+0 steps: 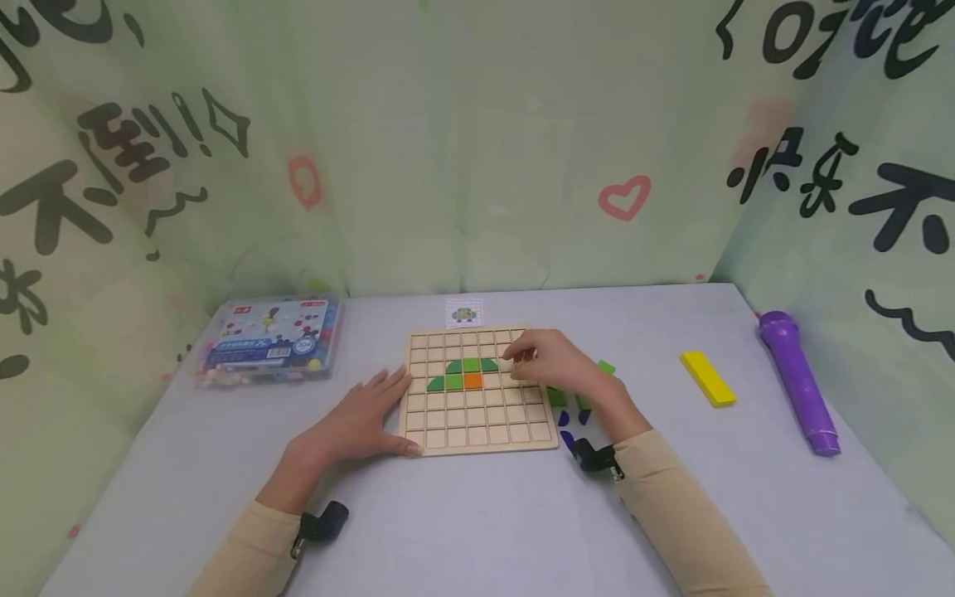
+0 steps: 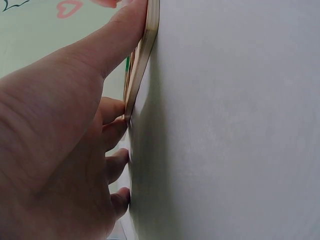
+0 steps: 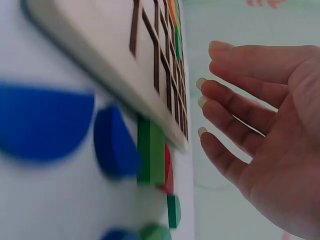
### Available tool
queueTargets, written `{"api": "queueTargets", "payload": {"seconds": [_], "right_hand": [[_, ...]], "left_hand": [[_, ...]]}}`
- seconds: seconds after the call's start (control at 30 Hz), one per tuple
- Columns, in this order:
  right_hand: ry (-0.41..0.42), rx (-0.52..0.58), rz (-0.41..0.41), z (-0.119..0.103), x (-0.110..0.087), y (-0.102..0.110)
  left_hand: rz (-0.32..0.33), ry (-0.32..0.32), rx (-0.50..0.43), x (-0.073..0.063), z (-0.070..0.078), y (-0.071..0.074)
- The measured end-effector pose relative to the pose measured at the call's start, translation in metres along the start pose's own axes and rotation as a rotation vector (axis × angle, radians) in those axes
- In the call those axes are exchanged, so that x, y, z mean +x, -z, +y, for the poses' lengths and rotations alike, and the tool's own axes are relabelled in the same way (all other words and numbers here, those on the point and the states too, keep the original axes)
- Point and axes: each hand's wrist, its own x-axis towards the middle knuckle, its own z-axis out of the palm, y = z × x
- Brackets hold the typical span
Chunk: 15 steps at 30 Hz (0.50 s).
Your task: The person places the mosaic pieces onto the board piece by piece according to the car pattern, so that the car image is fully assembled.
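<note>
The white surface (image 1: 477, 531) carries the wooden board (image 1: 477, 417) near its far edge. Your left grip (image 1: 356, 420) lies spread against the board's left side; your right grip (image 1: 555, 361), fingertips apart, nothing visibly held, hovers just right of the dark-green tile (image 1: 488, 365).

On the table (image 1: 462, 522), a grid board (image 1: 477, 435) lies midway, seated pieces (image 1: 473, 381) in its far half. A card (image 1: 464, 314) lies just beyond its far edge, a case (image 1: 272, 342) far left. Loose pieces (image 1: 556, 397) lie just right of the board; farther right come a block (image 1: 708, 379), then a rod (image 1: 801, 383).
</note>
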Motion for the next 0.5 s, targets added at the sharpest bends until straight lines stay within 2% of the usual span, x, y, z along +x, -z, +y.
{"api": "queueTargets", "payload": {"seconds": [0.17, 0.5], "right_hand": [[-0.046, 0.029, 0.019, 0.016, -0.006, 0.016], [-0.154, -0.001, 0.042, 0.050, -0.019, 0.042]], "left_hand": [[0.000, 0.002, 0.008, 0.000, 0.001, 0.000], [0.003, -0.004, 0.001, -0.001, 0.002, 0.002]]}}
